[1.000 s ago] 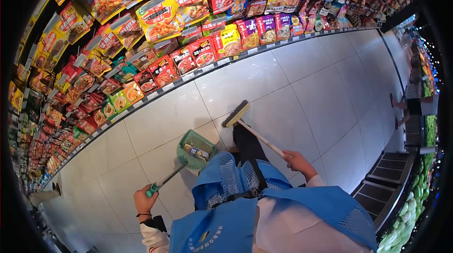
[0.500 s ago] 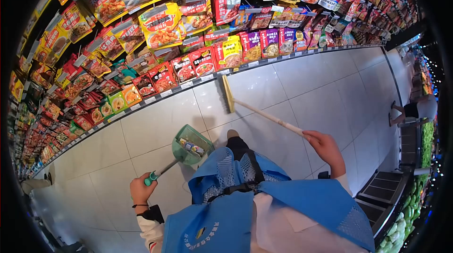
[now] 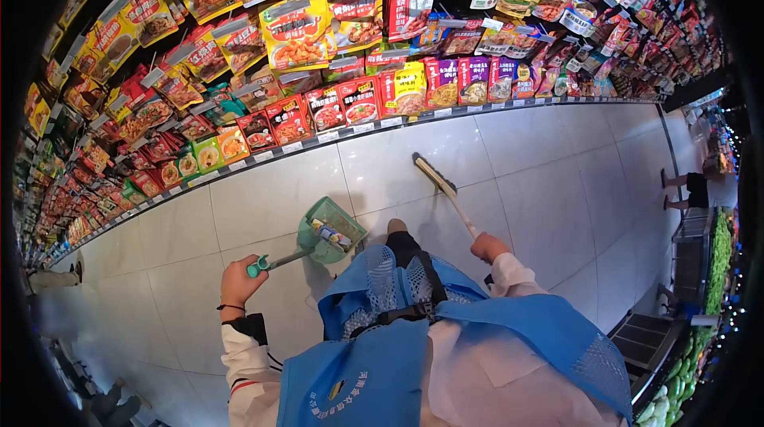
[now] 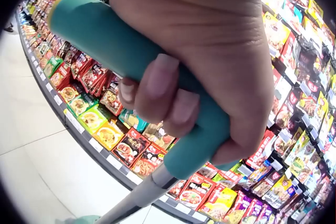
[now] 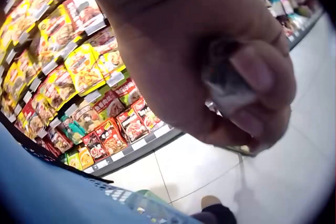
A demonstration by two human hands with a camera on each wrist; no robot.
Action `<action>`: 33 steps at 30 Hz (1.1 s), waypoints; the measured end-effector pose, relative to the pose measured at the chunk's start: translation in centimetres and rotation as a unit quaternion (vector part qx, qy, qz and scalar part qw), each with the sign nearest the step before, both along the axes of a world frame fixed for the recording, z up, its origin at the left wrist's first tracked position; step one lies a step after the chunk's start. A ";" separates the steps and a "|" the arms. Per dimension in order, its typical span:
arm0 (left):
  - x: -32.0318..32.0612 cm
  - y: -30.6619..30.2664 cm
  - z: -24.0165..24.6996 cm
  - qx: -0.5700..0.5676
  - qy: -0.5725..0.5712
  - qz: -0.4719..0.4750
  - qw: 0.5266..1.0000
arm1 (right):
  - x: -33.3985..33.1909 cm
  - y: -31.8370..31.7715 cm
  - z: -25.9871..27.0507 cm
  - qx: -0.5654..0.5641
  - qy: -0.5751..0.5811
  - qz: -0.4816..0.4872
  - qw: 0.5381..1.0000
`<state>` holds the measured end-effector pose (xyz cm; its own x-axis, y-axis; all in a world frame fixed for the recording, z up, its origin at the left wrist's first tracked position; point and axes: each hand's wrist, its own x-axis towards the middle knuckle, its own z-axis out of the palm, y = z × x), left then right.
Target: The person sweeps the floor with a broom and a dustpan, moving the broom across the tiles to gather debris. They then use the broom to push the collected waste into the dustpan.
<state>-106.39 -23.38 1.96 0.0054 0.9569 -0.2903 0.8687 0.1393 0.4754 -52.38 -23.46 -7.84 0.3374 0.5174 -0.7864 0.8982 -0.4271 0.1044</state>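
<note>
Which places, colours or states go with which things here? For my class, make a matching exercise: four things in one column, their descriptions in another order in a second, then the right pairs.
Things:
1. Broom
2. Seasoning packets
3. Vest
4. Dustpan

Descriptions:
A. Green, held by the left hand
B. Blue and partly mesh
C. Held by the right hand
D. Displayed in many-coloured rows

Right pairs: 1-C, 2-D, 3-B, 4-A

The dustpan [image 3: 327, 210] is left of the broom [image 3: 435, 175].
</note>
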 end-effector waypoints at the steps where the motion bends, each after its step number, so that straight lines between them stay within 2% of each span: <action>1: 0.0 0.0 0.0 0.004 -0.007 -0.016 1.000 | -0.6 -1.3 -0.8 0.026 0.000 -0.016 1.000; 2: 0.2 0.0 0.1 0.007 -0.013 -0.032 0.999 | -1.0 -2.4 -1.7 0.052 0.000 -0.031 0.998; 5: 0.3 0.3 -0.1 0.007 -0.016 -0.056 0.998 | -2.9 -4.5 -2.7 0.032 0.049 -0.055 0.997; 9: 0.3 1.0 -0.2 0.019 0.001 -0.071 0.997 | -6.1 -4.5 -1.1 0.042 0.107 -0.093 0.989; 12: 0.4 1.0 -0.2 -0.002 0.009 -0.072 0.997 | -8.6 -4.9 -0.9 0.006 0.125 -0.055 0.991; 15: 0.3 0.7 -0.7 0.010 0.000 -0.082 0.997 | -12.5 -5.1 2.5 -0.077 0.176 -0.053 0.980; 19: 0.4 0.3 -0.1 -0.004 0.002 -0.083 0.997 | -16.1 -8.3 0.0 0.003 0.187 0.046 0.981; 20: 0.5 0.2 -0.1 0.000 0.000 -0.080 0.997 | -15.9 -8.5 -0.3 -0.028 0.234 0.010 0.972; 22: 0.4 0.6 -0.2 0.015 -0.003 -0.084 0.996 | -16.0 -7.0 4.0 -0.086 0.323 -0.058 0.941; 23: 0.3 0.6 -0.4 0.022 -0.004 -0.089 0.996 | -15.2 -7.6 3.6 -0.085 0.378 -0.141 0.911; 26: 0.0 0.4 -0.4 0.030 -0.004 -0.088 0.996 | -15.9 -8.6 9.1 -0.028 0.277 -0.074 0.958; 30: -0.1 0.4 -0.4 0.049 -0.004 -0.089 0.995 | -14.3 -12.9 8.5 0.133 0.233 0.069 0.961; 33: -0.2 0.5 -0.6 0.050 -0.002 -0.093 0.994 | -14.1 -13.8 10.3 0.145 0.198 0.024 0.969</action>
<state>-106.59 -22.90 1.34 0.1857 0.9634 -0.1932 0.8727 -0.0713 0.4831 -66.47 -37.22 2.43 0.0098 0.7431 -0.6691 0.8627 -0.3446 -0.3701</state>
